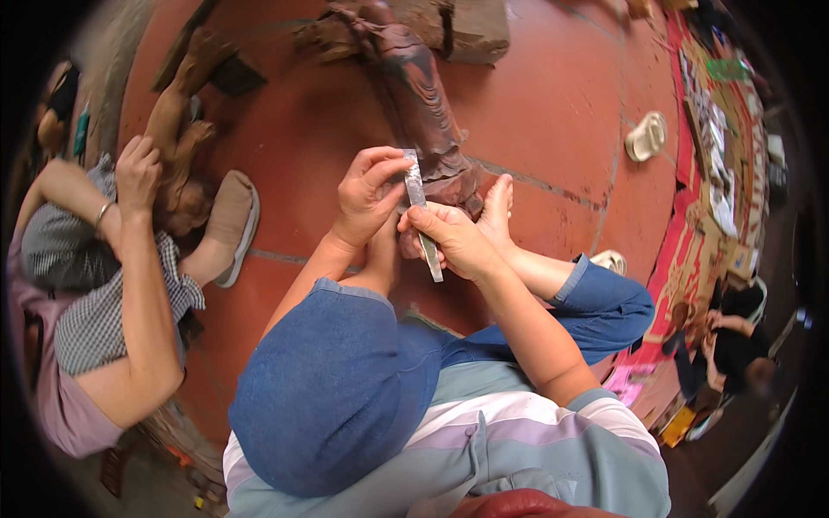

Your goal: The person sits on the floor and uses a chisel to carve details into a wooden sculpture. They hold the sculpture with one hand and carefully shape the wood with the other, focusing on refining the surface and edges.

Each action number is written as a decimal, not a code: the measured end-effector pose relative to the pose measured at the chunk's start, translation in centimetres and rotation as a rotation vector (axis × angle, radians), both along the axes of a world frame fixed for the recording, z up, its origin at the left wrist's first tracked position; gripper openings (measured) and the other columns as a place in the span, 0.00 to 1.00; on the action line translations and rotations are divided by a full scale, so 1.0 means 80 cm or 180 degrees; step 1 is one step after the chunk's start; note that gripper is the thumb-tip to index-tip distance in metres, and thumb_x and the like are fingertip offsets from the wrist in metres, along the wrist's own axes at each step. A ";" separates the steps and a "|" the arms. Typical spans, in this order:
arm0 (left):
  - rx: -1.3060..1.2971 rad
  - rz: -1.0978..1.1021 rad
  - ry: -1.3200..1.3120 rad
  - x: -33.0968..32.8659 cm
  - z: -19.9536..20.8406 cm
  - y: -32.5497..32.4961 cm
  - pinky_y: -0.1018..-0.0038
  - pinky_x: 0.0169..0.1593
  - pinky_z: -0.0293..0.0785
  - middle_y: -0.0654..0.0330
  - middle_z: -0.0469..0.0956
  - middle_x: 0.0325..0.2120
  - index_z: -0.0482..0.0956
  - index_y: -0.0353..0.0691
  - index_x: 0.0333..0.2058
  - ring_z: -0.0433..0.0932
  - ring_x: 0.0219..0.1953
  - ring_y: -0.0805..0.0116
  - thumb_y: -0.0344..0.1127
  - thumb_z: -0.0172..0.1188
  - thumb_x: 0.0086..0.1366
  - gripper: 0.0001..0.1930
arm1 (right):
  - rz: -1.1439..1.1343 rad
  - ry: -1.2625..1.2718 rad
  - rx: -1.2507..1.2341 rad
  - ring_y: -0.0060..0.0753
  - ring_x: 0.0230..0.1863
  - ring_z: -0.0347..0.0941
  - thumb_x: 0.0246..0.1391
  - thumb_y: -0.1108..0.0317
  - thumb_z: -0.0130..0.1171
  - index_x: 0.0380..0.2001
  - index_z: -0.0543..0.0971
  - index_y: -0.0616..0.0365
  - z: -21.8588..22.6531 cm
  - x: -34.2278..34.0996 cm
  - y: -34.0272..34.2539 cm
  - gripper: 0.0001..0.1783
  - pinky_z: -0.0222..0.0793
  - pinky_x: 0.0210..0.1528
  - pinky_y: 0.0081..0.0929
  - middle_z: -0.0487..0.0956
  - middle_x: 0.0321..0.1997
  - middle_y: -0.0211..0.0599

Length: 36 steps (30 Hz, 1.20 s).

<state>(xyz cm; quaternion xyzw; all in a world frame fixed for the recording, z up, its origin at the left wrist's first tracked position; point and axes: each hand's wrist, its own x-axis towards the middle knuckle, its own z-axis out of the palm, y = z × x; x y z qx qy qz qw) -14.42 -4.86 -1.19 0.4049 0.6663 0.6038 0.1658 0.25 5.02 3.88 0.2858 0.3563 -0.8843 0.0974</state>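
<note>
A narrow, flat, silvery-grey strip [415, 183] stands on a slant between my two hands; its exact kind is unclear. My left hand [364, 197] pinches its upper end between thumb and fingers. Lower down, my right hand [456, 240] is closed around it, thumb on top, and the strip's lower end sticks out below. Just beyond my hands a dark reddish-brown carved wooden statue [420, 95] with draped folds lies on the floor, its near end between my bare feet. My hands partly cover that near end.
Red tiles [553, 112] make up the floor. A wood block [475, 30] lies behind the statue. At left another person's hand [138, 177] is beside a lighter wooden carving [173, 112]. A beige shoe [646, 136] and a red patterned mat [678, 250] lie at right, with people beyond.
</note>
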 end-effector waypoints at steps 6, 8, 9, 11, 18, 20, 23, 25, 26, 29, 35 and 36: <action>0.0005 0.0139 0.0932 -0.009 0.009 -0.018 0.76 0.37 0.78 0.59 0.79 0.37 0.85 0.40 0.37 0.80 0.36 0.68 0.17 0.68 0.51 0.15 | 0.0169 0.0227 -0.0227 0.12 0.14 0.64 0.68 0.47 0.49 0.41 0.79 0.55 -0.006 -0.002 0.004 0.22 0.57 0.16 0.12 0.74 0.18 0.24; 0.0116 0.0114 0.1077 -0.013 0.003 -0.016 0.78 0.35 0.77 0.60 0.79 0.36 0.86 0.39 0.36 0.79 0.36 0.70 0.19 0.70 0.50 0.14 | -0.0108 0.0194 -0.0062 0.14 0.18 0.68 0.69 0.50 0.49 0.43 0.78 0.58 -0.009 0.004 0.015 0.21 0.63 0.20 0.13 0.76 0.21 0.26; 0.0092 0.0027 0.1094 -0.014 -0.003 -0.014 0.78 0.34 0.77 0.60 0.79 0.36 0.86 0.40 0.36 0.79 0.36 0.70 0.19 0.70 0.50 0.14 | -0.0255 0.0161 0.0015 0.15 0.20 0.71 0.69 0.52 0.50 0.44 0.78 0.59 -0.011 0.007 0.017 0.20 0.66 0.22 0.13 0.77 0.23 0.27; 0.0052 -0.0130 0.1105 -0.013 -0.012 -0.011 0.77 0.34 0.77 0.60 0.79 0.36 0.86 0.40 0.36 0.79 0.38 0.69 0.18 0.70 0.49 0.14 | -0.0597 0.0086 0.1236 0.17 0.30 0.75 0.68 0.61 0.52 0.49 0.77 0.62 -0.036 0.012 0.001 0.15 0.74 0.33 0.16 0.80 0.32 0.28; 0.0291 0.0014 0.1469 -0.017 -0.018 0.010 0.67 0.43 0.79 0.61 0.79 0.38 0.83 0.42 0.36 0.79 0.41 0.59 0.22 0.70 0.47 0.15 | -0.0825 -0.0151 0.0526 0.18 0.31 0.76 0.66 0.63 0.56 0.53 0.76 0.60 -0.031 0.016 -0.004 0.17 0.75 0.33 0.19 0.80 0.35 0.29; 0.0324 0.0020 0.1663 -0.021 -0.011 0.012 0.66 0.43 0.79 0.62 0.79 0.38 0.83 0.42 0.36 0.79 0.41 0.59 0.22 0.70 0.47 0.15 | -0.0791 -0.0213 0.0565 0.19 0.31 0.76 0.66 0.62 0.57 0.53 0.76 0.59 -0.030 0.015 -0.004 0.18 0.74 0.32 0.19 0.80 0.34 0.29; 0.0310 0.0025 0.1616 -0.023 -0.010 0.007 0.66 0.43 0.79 0.62 0.79 0.36 0.83 0.42 0.35 0.79 0.41 0.58 0.23 0.69 0.47 0.14 | -0.0876 -0.0362 -0.0122 0.19 0.30 0.76 0.65 0.61 0.57 0.54 0.76 0.59 -0.018 0.012 -0.001 0.18 0.74 0.31 0.19 0.80 0.33 0.29; 0.0334 0.0010 0.1541 -0.024 -0.016 0.000 0.66 0.44 0.79 0.61 0.79 0.35 0.83 0.42 0.35 0.79 0.40 0.58 0.23 0.69 0.47 0.14 | -0.0817 -0.0224 -0.0129 0.20 0.31 0.77 0.66 0.62 0.56 0.53 0.76 0.59 -0.016 0.013 0.000 0.17 0.73 0.33 0.18 0.81 0.34 0.30; 0.0294 0.0008 0.1374 -0.021 -0.019 -0.004 0.66 0.44 0.79 0.61 0.80 0.34 0.83 0.42 0.35 0.79 0.39 0.58 0.24 0.69 0.47 0.14 | -0.0769 -0.0161 0.0098 0.20 0.33 0.77 0.66 0.63 0.56 0.53 0.76 0.60 -0.016 0.017 0.004 0.17 0.74 0.35 0.18 0.81 0.36 0.30; 0.0320 -0.0029 0.1005 -0.012 -0.033 -0.007 0.66 0.44 0.79 0.60 0.80 0.34 0.83 0.41 0.35 0.80 0.38 0.58 0.25 0.68 0.48 0.13 | -0.0897 0.0297 0.2828 0.31 0.44 0.76 0.58 0.70 0.61 0.50 0.78 0.59 -0.027 0.005 -0.019 0.16 0.71 0.53 0.29 0.80 0.41 0.33; 0.0610 -0.0021 -0.0327 -0.003 -0.048 0.003 0.72 0.42 0.80 0.56 0.81 0.39 0.83 0.38 0.39 0.82 0.40 0.62 0.26 0.65 0.53 0.12 | 0.0424 0.1861 0.4824 0.41 0.38 0.70 0.44 0.66 0.71 0.23 0.78 0.55 -0.005 -0.066 -0.025 0.09 0.62 0.58 0.42 0.73 0.29 0.35; 0.0614 0.0105 -0.0168 -0.005 -0.050 0.009 0.72 0.42 0.80 0.55 0.81 0.39 0.82 0.38 0.39 0.82 0.40 0.62 0.26 0.64 0.53 0.12 | 0.0539 0.1937 0.4937 0.40 0.36 0.69 0.44 0.66 0.71 0.21 0.78 0.54 -0.012 -0.075 -0.023 0.10 0.63 0.56 0.41 0.72 0.26 0.34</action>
